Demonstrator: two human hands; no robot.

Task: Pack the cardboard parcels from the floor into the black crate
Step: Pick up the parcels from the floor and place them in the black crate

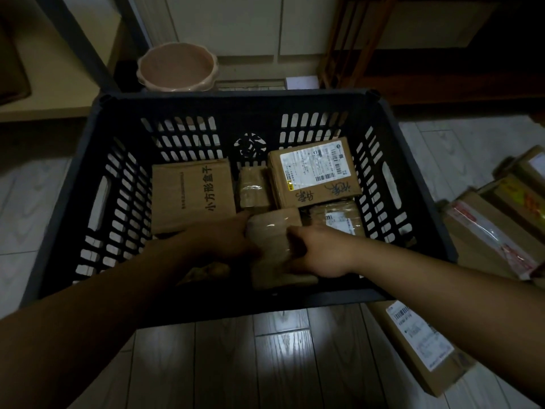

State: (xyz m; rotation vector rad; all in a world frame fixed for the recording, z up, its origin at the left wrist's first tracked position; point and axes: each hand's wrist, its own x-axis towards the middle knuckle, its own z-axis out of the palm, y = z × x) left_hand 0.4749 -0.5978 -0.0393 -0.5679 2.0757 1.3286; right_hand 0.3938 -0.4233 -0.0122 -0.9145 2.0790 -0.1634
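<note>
Fingers of both hands, gripping taped parcel

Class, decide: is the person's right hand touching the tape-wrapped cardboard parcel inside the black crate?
Touching. The head view shows the right hand gripping the tape-wrapped cardboard parcel.

a: what's the floor like?
b: grey wood-look planks, with one bright patch of light reflected near the bottom middle. the rest of the room is dim.
a: and further back?
b: a pale wall, a pink scalloped pot low against it, dark wooden shelving at the right, and a pale cabinet at the left.
</note>
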